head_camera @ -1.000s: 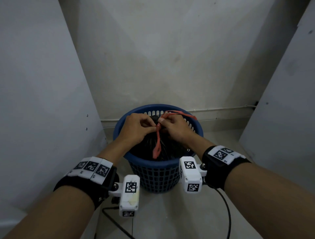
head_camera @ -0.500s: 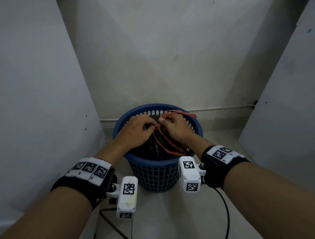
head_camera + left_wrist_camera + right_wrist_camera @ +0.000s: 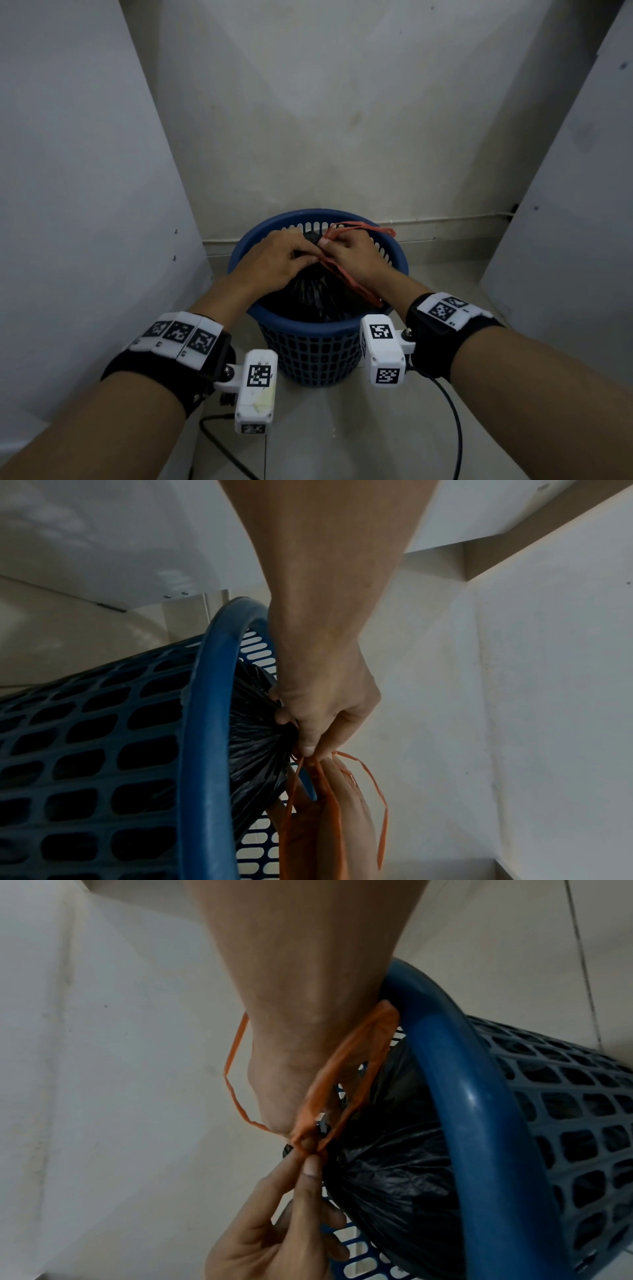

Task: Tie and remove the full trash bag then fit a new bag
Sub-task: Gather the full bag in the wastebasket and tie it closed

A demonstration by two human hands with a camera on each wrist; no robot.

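Both our hands pinch the orange drawstring (image 3: 346,274) at the bag (image 3: 315,298) neck: left hand (image 3: 277,263) at 9 o'clock, right hand (image 3: 356,257) at 3; loops trail toward 5.

Both hands cover the gathered neck of the black trash bag (image 3: 317,294), so whether a knot is formed there cannot be told. The bag's lower part sits hidden inside the blue basket (image 3: 318,356). The orange drawstring (image 3: 346,277) passes under the right hand (image 3: 356,255); its run there is concealed. Left hand (image 3: 277,260) fingertips are hidden in the head view. Both forearms are cut off by the bottom edge
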